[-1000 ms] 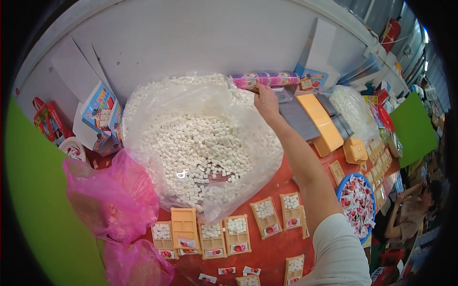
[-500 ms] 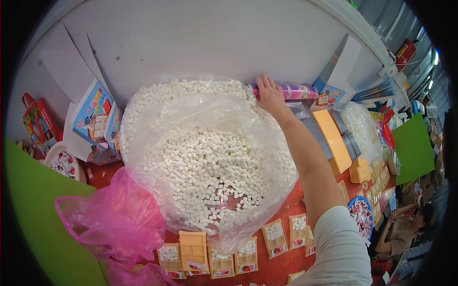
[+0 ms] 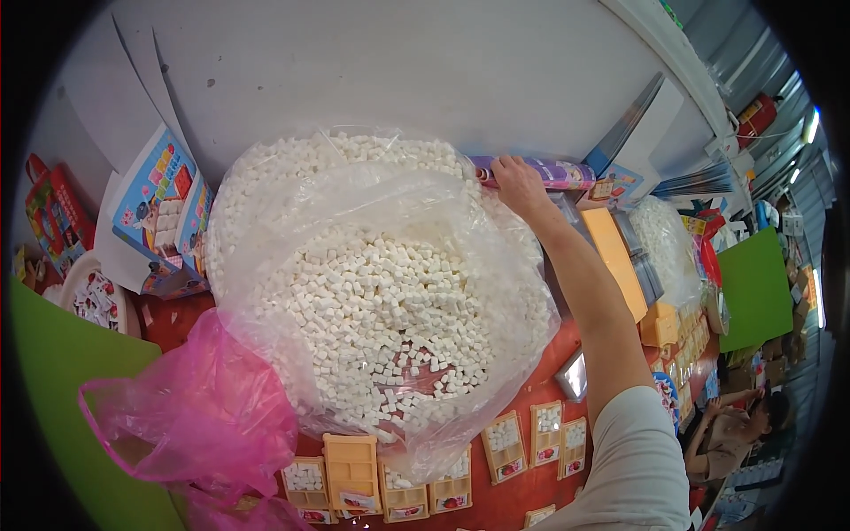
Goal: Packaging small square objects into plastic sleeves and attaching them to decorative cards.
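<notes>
My right arm reaches from the lower right to the wall. At its end my right hand (image 3: 521, 184) has its fingers curled over the left end of a purple printed roll (image 3: 567, 174), which lies along the back. Just left of the hand spreads a big clear plastic bag (image 3: 257, 257), its mouth wide open, heaped with small white marshmallow-like cubes (image 3: 381, 292). My left hand does not show.
Along the front stand small tan compartment trays (image 3: 351, 460), several with white cubes and red-white packets. Left are a crumpled pink bag (image 3: 212, 398) and a blue printed box (image 3: 155, 212). By my forearm lies a shiny dark rectangle (image 3: 574, 376). Another person (image 3: 730, 434) sits far right.
My right hand's fingers, stretched out before, are now curled over the roll's end. The shiny dark rectangle now shows beside my forearm. The whole view has shifted slightly.
</notes>
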A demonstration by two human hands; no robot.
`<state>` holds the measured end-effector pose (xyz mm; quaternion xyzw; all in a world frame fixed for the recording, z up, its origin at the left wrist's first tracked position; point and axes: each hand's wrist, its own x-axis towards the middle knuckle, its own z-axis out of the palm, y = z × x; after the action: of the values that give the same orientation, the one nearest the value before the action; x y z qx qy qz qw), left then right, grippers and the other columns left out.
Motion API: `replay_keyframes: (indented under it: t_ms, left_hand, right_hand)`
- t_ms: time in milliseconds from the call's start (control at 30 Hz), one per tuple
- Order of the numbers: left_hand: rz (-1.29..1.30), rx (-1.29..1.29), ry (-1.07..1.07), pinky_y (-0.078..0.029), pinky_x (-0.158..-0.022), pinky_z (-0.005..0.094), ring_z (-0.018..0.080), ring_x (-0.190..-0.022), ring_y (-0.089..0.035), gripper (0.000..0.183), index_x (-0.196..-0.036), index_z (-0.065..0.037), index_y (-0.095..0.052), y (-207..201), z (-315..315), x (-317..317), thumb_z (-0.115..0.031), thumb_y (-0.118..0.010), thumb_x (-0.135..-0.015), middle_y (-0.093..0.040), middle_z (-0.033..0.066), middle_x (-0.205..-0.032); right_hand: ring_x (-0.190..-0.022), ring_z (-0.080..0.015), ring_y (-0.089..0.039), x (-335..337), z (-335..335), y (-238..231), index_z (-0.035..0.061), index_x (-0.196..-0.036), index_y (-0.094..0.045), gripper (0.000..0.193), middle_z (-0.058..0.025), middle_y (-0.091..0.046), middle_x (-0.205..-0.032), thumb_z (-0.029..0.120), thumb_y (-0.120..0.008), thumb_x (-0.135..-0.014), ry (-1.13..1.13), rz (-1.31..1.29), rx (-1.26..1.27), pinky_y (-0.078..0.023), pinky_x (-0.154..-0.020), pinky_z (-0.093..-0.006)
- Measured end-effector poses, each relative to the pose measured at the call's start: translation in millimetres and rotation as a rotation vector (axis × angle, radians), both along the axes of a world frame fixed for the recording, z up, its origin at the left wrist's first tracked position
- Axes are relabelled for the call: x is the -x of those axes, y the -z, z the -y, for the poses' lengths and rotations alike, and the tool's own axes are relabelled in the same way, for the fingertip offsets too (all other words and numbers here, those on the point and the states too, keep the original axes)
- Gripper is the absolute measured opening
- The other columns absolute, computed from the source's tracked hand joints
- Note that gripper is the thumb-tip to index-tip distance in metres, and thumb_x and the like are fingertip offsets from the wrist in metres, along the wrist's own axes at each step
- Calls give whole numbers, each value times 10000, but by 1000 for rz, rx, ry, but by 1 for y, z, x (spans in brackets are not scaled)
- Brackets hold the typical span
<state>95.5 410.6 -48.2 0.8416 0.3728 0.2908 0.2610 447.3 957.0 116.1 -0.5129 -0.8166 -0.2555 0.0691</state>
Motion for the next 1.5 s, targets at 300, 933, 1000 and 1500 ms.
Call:
replay_keyframes:
  t_ms: [300, 933, 1000, 1500]
  left_hand:
    - [-22, -67, 69, -300, -1072, 482, 384, -1320, -363, 521, -1350, -85, -442, 8, 10, 1, -293, -544, -884, -363, 203, -1423]
    - [-347, -36, -298, -319, -1066, 457, 340, -1303, -405, 510, -1375, -198, -427, -37, 197, -31, -409, -485, -915, -415, 150, -1388]
    - [-333, -23, -363, -330, -1061, 471, 359, -1291, -414, 526, -1342, -186, -453, -40, 204, -33, -455, -514, -894, -437, 161, -1360]
    - [-109, 91, -214, -190, -1124, 521, 364, -1424, -137, 673, -1439, -93, -325, -46, 200, -28, -344, -593, -875, -205, 184, -1512]
  right_hand:
    - [-931, -286, -604, -13, 29, -12, 43, -861, -603, 107, -99, -610, -894, 59, -596, -755, -3, -132, 6, -516, -762, -403]
    - [-806, -255, -633, 111, 231, -194, -5, -953, -640, 190, -131, -635, -898, -37, -660, -767, -554, -591, -380, -495, -710, -301]
    - [-811, -252, -632, 143, 261, -197, -21, -949, -641, 182, -137, -638, -903, -45, -659, -769, -683, -617, -437, -497, -715, -300]
    - [-1028, -250, -545, 307, 374, -10, 101, -1008, -646, 242, -110, -565, -1137, 83, -593, -773, -732, -283, -140, -434, -851, -375]
